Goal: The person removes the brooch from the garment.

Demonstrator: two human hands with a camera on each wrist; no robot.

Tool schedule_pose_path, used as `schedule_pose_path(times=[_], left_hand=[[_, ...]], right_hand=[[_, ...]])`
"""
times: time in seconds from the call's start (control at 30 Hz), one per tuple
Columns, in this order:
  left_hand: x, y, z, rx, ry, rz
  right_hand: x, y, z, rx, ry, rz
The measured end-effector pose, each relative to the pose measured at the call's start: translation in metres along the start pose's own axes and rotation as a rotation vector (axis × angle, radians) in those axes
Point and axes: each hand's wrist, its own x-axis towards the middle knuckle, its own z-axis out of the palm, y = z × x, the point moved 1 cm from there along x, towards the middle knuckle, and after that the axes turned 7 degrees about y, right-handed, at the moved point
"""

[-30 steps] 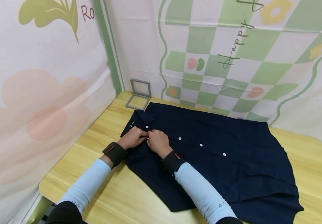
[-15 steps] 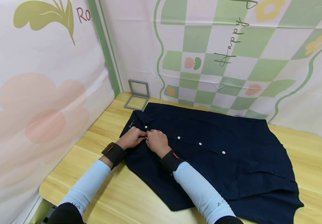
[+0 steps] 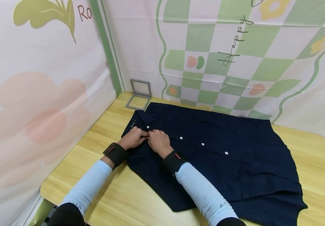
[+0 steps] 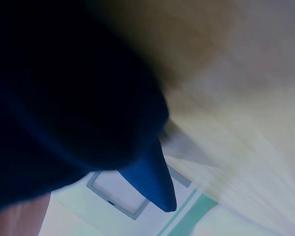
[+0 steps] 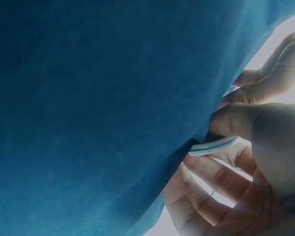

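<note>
A dark navy shirt (image 3: 222,131) lies spread on the table, with several white buttons (image 3: 181,138) down its front. Both hands meet at the placket near the collar (image 3: 145,117). My left hand (image 3: 134,138) pinches the shirt's edge there; in the right wrist view its fingers (image 5: 275,73) are at the cloth. My right hand (image 3: 159,142) has thumb and fingers about a white button (image 5: 214,146), which shows nearly edge-on beside the fabric. The buttonhole cannot be made out. Dark cloth fills much of the left wrist view and hides the left fingertips.
A grey square frame (image 3: 138,94), hinged open, stands at the table's back left corner. Printed cloth curtains (image 3: 207,40) hang close behind and to the left. The wooden table (image 3: 123,194) shows in front of the shirt and along its left side.
The whole head view shifts slightly. Both hands stay at the same spot on the placket, and the shirt lies as before.
</note>
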Motion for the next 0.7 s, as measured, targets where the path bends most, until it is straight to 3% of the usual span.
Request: schedule_pose_path(times=[0.7], left_hand=[[-0.0005, 0.0001, -0.0008, -0.004, -0.007, 0.017]], right_hand=[[0.0018, -0.0008, -0.0008, 0.009, -0.017, 0.017]])
